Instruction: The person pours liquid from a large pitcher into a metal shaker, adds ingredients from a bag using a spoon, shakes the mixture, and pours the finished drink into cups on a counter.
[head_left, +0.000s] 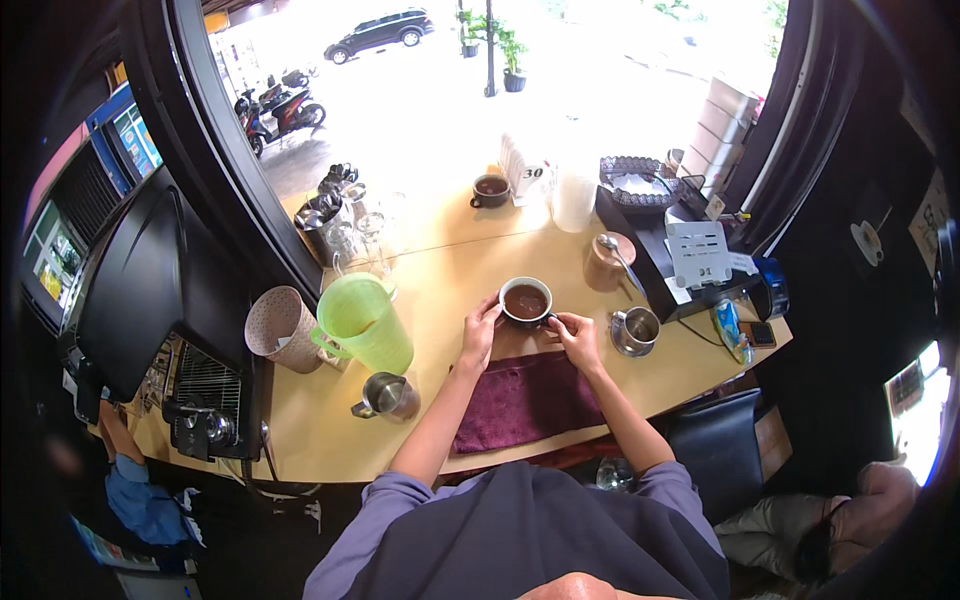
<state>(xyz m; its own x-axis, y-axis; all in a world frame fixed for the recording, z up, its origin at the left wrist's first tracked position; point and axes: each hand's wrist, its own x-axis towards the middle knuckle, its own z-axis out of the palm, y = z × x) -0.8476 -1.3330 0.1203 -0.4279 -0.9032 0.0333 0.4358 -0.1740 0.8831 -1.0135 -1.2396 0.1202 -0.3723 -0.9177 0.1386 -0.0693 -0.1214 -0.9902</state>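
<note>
Both my hands are on a dark cup with a pale inside, filled with a brown drink. My left hand supports its left side. On the other side, the fingers of my right hand pinch the handle. Below the cup a folded purple cloth lies at the counter's front edge. To the right stands a small metal cup on a metal saucer. A spoon rests across the lid of a jar of brown contents behind it.
At left are a green plastic pitcher, a steel milk jug, a patterned bin, glass mugs and an espresso machine. A second filled cup stands at the back. People are at both sides.
</note>
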